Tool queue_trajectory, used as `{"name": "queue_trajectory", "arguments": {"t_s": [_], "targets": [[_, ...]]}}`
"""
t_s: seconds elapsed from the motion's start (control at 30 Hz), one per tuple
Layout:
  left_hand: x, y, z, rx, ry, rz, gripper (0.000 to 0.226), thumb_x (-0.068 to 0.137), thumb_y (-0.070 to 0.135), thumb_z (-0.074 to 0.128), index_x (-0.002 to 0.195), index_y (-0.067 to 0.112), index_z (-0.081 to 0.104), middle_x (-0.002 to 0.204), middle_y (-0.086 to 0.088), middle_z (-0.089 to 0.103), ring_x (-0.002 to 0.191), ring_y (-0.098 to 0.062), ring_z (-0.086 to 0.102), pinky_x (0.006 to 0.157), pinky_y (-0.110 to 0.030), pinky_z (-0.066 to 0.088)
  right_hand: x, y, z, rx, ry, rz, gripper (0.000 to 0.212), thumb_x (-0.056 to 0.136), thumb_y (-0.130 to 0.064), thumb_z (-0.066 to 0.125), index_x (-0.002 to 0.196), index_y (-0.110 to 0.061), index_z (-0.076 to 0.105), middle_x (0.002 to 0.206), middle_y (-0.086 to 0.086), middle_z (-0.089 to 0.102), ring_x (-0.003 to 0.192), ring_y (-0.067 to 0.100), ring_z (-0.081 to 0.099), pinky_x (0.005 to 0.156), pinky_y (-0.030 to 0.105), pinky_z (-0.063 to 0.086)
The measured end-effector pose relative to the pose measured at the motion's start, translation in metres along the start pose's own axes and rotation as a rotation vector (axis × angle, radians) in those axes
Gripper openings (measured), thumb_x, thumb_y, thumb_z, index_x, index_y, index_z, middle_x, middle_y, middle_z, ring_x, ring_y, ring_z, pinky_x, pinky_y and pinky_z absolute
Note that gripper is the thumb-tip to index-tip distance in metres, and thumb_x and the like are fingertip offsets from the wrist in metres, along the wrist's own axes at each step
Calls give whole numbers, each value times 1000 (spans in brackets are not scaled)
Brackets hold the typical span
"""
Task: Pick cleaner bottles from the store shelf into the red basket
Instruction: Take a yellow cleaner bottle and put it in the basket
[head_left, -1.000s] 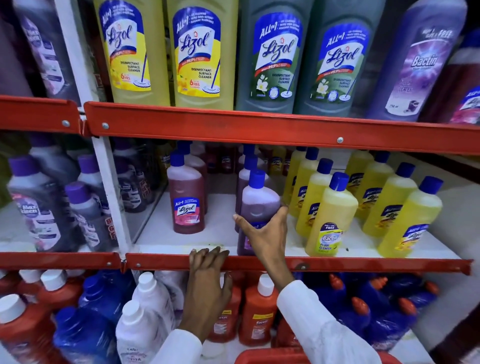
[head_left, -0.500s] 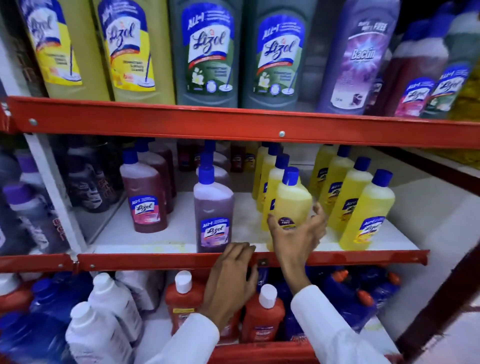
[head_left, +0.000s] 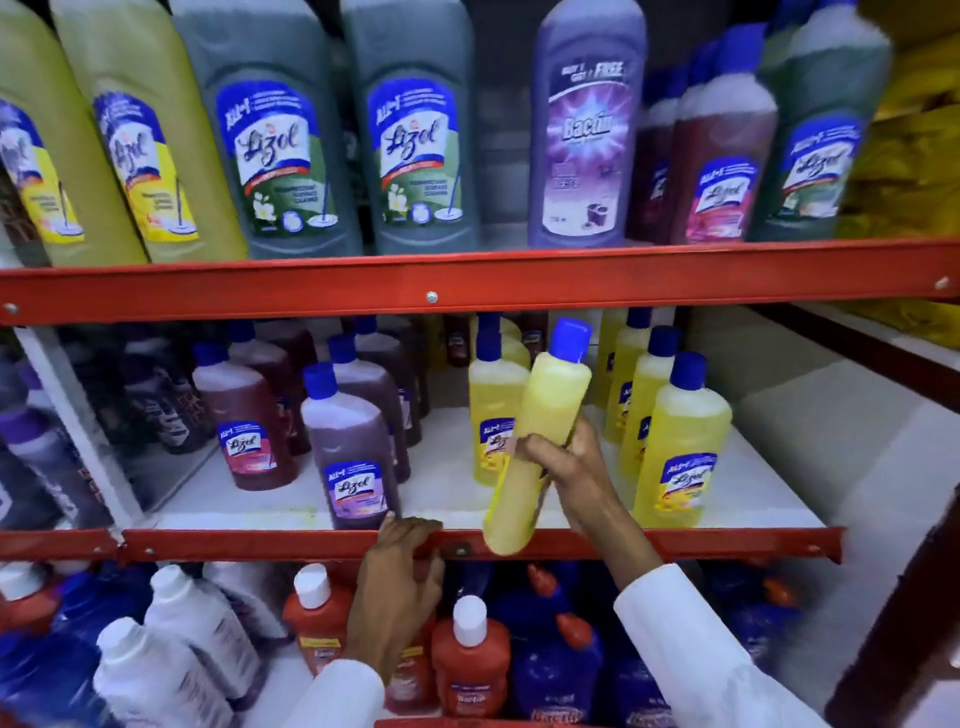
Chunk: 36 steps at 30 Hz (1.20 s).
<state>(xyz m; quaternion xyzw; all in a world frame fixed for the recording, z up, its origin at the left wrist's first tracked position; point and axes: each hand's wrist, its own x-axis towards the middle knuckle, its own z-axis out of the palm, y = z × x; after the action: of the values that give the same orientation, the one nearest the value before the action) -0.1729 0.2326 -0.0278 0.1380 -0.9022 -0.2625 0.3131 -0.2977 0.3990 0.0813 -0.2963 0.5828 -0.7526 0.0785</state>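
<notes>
The middle shelf (head_left: 260, 506) carries rows of bottles; over its front edge the right hand (head_left: 566, 467) is wrapped around a tilted yellow bottle (head_left: 540, 441), which could slip or knock the yellow neighbours just beside it. The left hand (head_left: 400, 571) curls on the red front rail (head_left: 675, 543). The red basket (head_left: 467, 723) is barely a sliver at the bottom edge, so lowering is blind

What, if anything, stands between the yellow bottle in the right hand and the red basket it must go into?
Nothing visible blocks it. The right hand holds the yellow bottle tilted, already out past the red shelf rail. Only a strip of the basket shows at the bottom edge, below the bottle, with the left hand off to the side on the rail.
</notes>
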Motion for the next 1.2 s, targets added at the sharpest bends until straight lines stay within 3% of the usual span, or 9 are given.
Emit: {"name": "queue_trajectory", "arguments": {"t_s": [0.2, 0.37, 0.47, 0.57, 0.7, 0.8, 0.97, 1.13, 1.2], "targets": [[-2, 7, 6, 12, 55, -14, 35, 69, 16, 61, 102, 19, 68, 103, -1, 72, 98, -13, 59, 111, -33, 34, -22, -19, -13, 326, -329, 135, 48, 51, -20, 67, 99, -17, 70, 88, 9, 64, 76, 26, 64, 75, 42, 53], [-6, 9, 3, 14, 24, -41, 42, 68, 8, 66, 108, 21, 65, 110, -3, 69, 106, -22, 59, 106, -47, 43, -40, -26, 6, -148, -42, 13, 76, 52, -39, 82, 119, -20, 50, 102, 11, 65, 92, 23, 66, 76, 41, 58], [-7, 11, -2, 46, -26, -48, 46, 69, 12, 67, 113, 22, 62, 116, -6, 67, 111, -25, 59, 104, -46, 45, -53, -31, 24, -412, 125, -108, 90, 53, -46, 90, 124, -29, 36, 113, -8, 57, 100, 8, 60, 74, 25, 56], [-5, 18, -14, 28, -89, -58, 53, 68, 25, 68, 120, 26, 59, 122, -4, 66, 112, -20, 60, 100, -37, 49, -57, -30, 32, -444, 165, -103, 94, 57, -47, 91, 126, -30, 31, 119, -5, 54, 107, 14, 57, 81, 30, 55], [-13, 54, -38, -287, -204, 10, 61, 68, 26, 82, 124, 29, 57, 119, 15, 68, 104, 2, 63, 92, -24, 52, -67, -25, 32, -429, 123, -53, 95, 58, -51, 90, 128, -31, 28, 123, -7, 52, 113, 12, 56, 88, 33, 55], [-28, 81, -37, -615, -313, 6, 51, 69, 11, 84, 113, 23, 61, 107, 7, 75, 99, -10, 69, 85, -25, 56, -83, -15, 30, -411, 82, -16, 97, 59, -50, 89, 131, -29, 28, 127, -6, 52, 115, 11, 56, 92, 37, 56], [-62, 74, 0, -710, -228, -152, 38, 65, 2, 83, 94, 20, 67, 82, 13, 76, 78, -5, 70, 68, -20, 56, -124, 19, 8, -452, -40, 68, 82, 62, -51, 81, 129, -26, 40, 128, 2, 58, 117, 18, 59, 94, 40, 54], [-125, 36, 53, -606, -441, -264, 43, 58, 30, 86, 98, 19, 72, 97, 0, 78, 89, -17, 73, 80, -44, 60, -174, 71, -35, -632, -145, 204, 72, 54, -51, 85, 118, -27, 62, 109, -6, 72, 96, 5, 66, 84, 31, 57], [-150, 27, 77, -571, -474, -345, 49, 53, 34, 87, 98, 19, 73, 97, 0, 77, 88, -10, 72, 81, -36, 60, -192, 95, -49, -676, -158, 281, 73, 49, -49, 88, 115, -29, 65, 103, -9, 75, 92, 7, 70, 82, 32, 58]]}}
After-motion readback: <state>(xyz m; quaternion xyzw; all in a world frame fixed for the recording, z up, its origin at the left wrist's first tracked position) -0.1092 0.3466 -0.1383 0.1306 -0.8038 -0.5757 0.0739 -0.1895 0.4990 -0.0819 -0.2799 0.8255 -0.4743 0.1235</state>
